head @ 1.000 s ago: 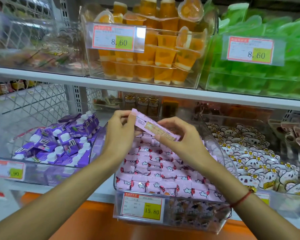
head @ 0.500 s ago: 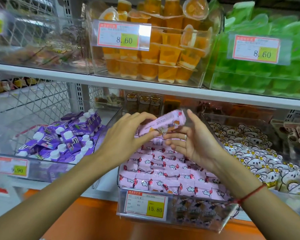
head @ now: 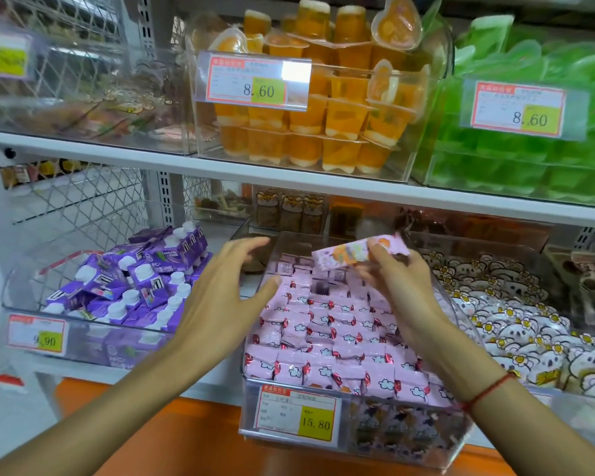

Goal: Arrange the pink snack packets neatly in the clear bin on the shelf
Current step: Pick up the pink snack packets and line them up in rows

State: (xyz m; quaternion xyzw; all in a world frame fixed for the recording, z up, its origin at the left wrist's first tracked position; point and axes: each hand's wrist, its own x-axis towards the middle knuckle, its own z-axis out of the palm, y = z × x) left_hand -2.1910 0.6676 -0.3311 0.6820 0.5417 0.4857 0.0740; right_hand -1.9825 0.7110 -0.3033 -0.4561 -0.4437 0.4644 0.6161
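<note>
Both hands hovered apart above the clear bin (head: 406,438) that stood at the front edge of the lower shelf (head: 200,383). On the left, the left hand (head: 220,304) was spread with straight fingers and held nothing, its fingertips over the bin's left wall. The right hand (head: 401,286) pinched one pink packet (head: 356,252) by its right end, fingers curled round it, and held it tilted in the air over the back half of the bin, clear of the stock below. A red string (head: 488,389) circled the right wrist. Beneath the hands, pink packets (head: 340,334) lay in rows that filled the bin from front wall to back, and a price tag (head: 298,413) reading 15.80 sat on the front wall. Just beside the bin on the left, purple drink pouches (head: 134,286) were heaped in another clear bin; on the right lay white animal-print snacks (head: 516,321). On the upper shelf (head: 289,173) stood orange jelly cups (head: 323,108) and green jelly packs (head: 529,159), each tagged 8.60.
</note>
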